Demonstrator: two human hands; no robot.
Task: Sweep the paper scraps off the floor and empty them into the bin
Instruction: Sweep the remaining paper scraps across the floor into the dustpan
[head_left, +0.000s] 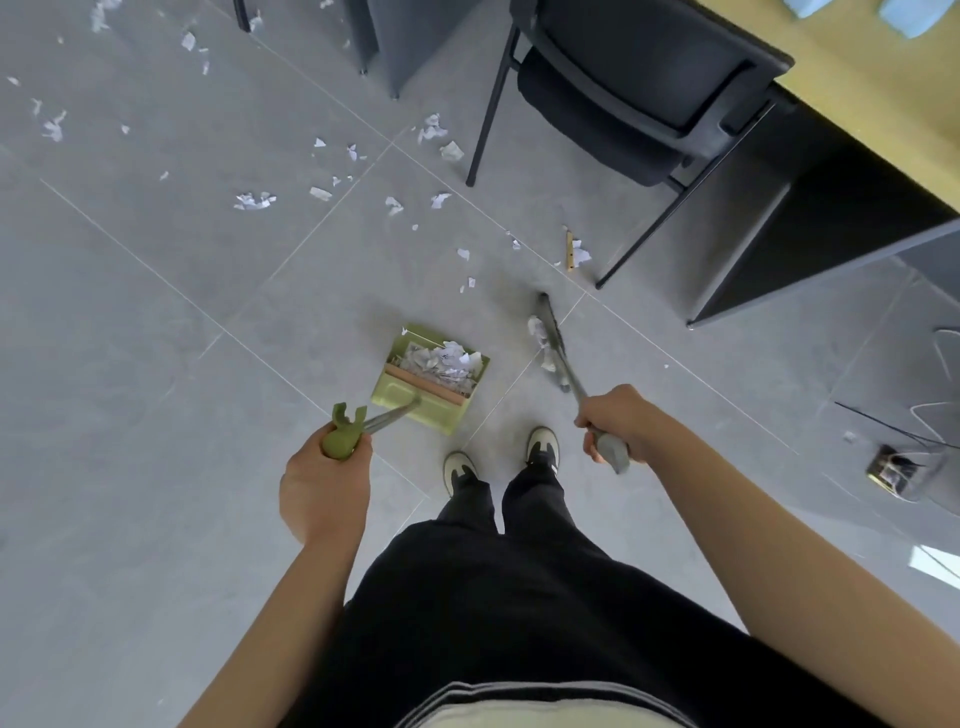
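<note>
Two hands are at work here, as we see it: the left hand (324, 480) grips the green handle of the dustpan (431, 382), which sits on the grey floor (130, 364) just ahead of the person's shoes, already holding a heap of paper. The right hand (618, 423) grips the broom (553, 340), its head down to the right of the pan with scraps against it. Many paper scraps (254, 201) lie farther off, some near the black chair (623, 104)
</note>
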